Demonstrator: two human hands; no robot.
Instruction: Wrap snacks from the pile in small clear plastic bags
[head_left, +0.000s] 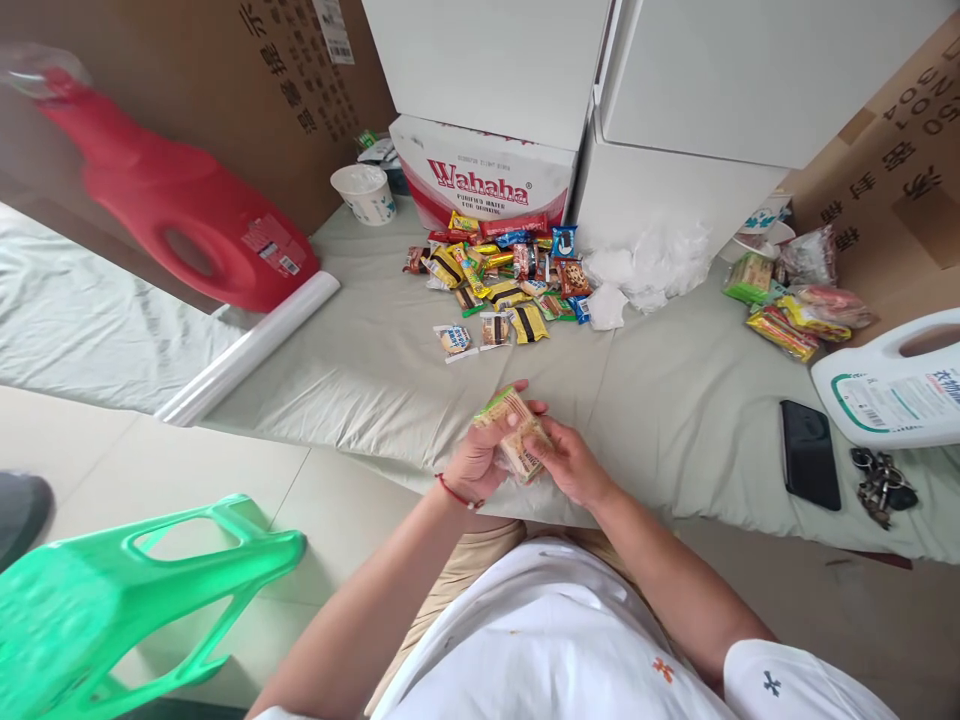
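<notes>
Both my hands hold a small wrapped snack pack (516, 432) with a green edge, just above the near edge of the cloth-covered table (360, 370). My left hand (480, 460), with a red string at the wrist, grips the pack from the left. My right hand (566, 462) pinches it from the right. Beyond my hands lies a pile of wrapped snacks (502, 275), with three single packs (491, 333) lying closest to me.
A Wahaha carton (480, 180) and white boxes (675, 100) stand behind the pile. Crumpled clear bags (645, 265), a paper cup (364, 192), a film roll (247, 350), a red jug (180, 210), more snacks (795, 310), a white jug (892, 390), a phone (810, 455), keys (881, 490), a green stool (127, 600).
</notes>
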